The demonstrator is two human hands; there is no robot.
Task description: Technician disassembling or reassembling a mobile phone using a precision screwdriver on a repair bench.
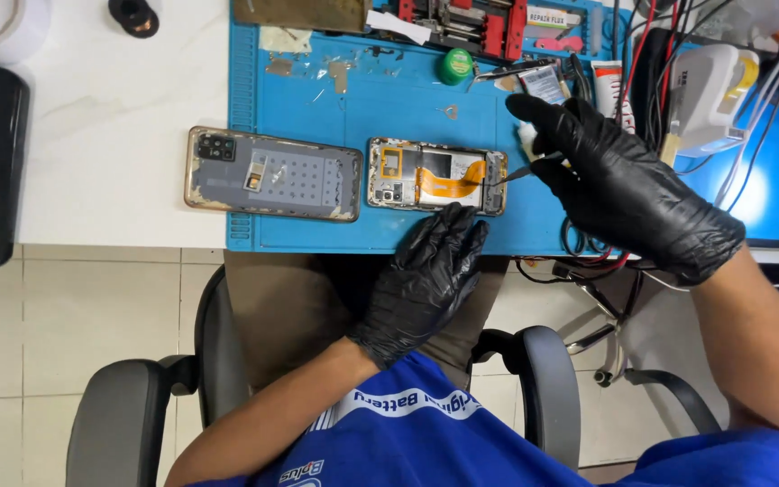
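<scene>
— Blue shirt (426,433) fills the bottom edge, closest of all, with both bare forearms rising out of it. What sits under it?

— An office chair (137,406) with dark armrests, on a pale tiled floor. Beyond that comes the white desk (110,135), and on it a big blue work mat (353,99) with a ridged left edge.

— And the hands?

— Both wear black gloves. The right hand (624,189) is the larger shape, coming in from the right over the mat. Its fingers are pinched together on a thin pair of tweezers (520,169), with something small and white tucked at the fingertips. The tweezer tips touch the right end of the opened phone (436,176).

— Where does that phone lie?

— Flat on the mat, near its front edge, lengthwise left to right, its insides showing with an orange ribbon cable across the middle. The left hand (430,280) reaches up from below, fingers spread apart, the tips pressing on the phone's near edge.

— Anything beside it?

— Its back cover (272,174), just to the left, inside up, lying half on the mat and half on the bare desk, close to the phone but not touching it.

— Smaller things?

— A red and black clamp jig (466,22) at the mat's far edge, a small round green tin (453,65) just in front of it, a tangle of red and black wires (642,63) on the right, and scraps of peeled film at the mat's far left.
</scene>
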